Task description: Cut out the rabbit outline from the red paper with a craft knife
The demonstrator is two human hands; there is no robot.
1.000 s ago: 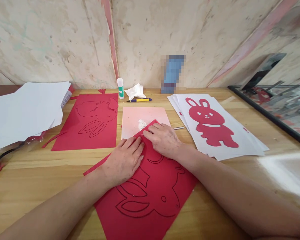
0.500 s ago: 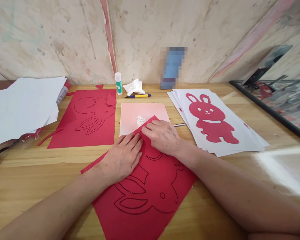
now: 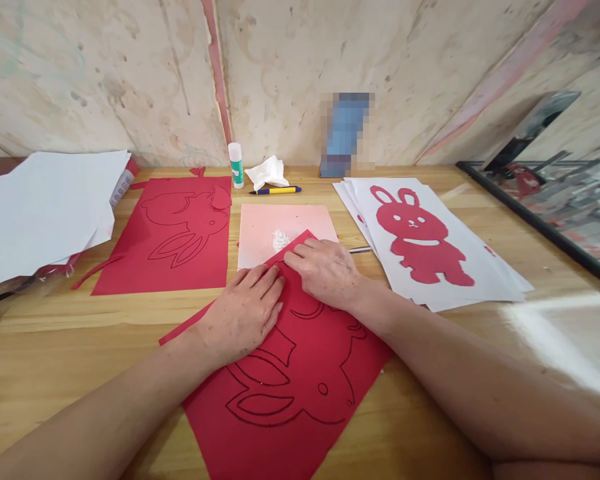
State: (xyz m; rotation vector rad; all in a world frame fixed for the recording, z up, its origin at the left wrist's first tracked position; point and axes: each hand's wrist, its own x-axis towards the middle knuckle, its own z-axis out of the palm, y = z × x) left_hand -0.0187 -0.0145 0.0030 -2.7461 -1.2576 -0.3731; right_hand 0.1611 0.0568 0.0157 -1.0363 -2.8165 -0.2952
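Observation:
A red sheet of paper (image 3: 310, 360) with a rabbit outlined in black lies slanted in front of me, its far corner over a pink board (image 3: 260, 223). My left hand (image 3: 247, 310) rests on the sheet near its upper left edge, fingers stretched out side by side. Close beside it, my right hand (image 3: 323, 270) has its fingers curled at the sheet's far corner, pinching the paper there; the thumb and fingertips are partly hidden. Small white bits of paper (image 3: 281, 240) lie on the board just beyond the hands.
Another red sheet (image 3: 200, 273) with a rabbit drawing lies left, near white papers (image 3: 45, 213). Behind the board are a glue stick (image 3: 236, 167), a crumpled tissue (image 3: 269, 173) and a yellow-blue pen (image 3: 275, 191). White sheets (image 3: 405, 293) bearing a red rabbit cutout (image 3: 420, 233) lie right.
The whole view has shifted very slightly. Both hands keep the same place and pose on the red paper.

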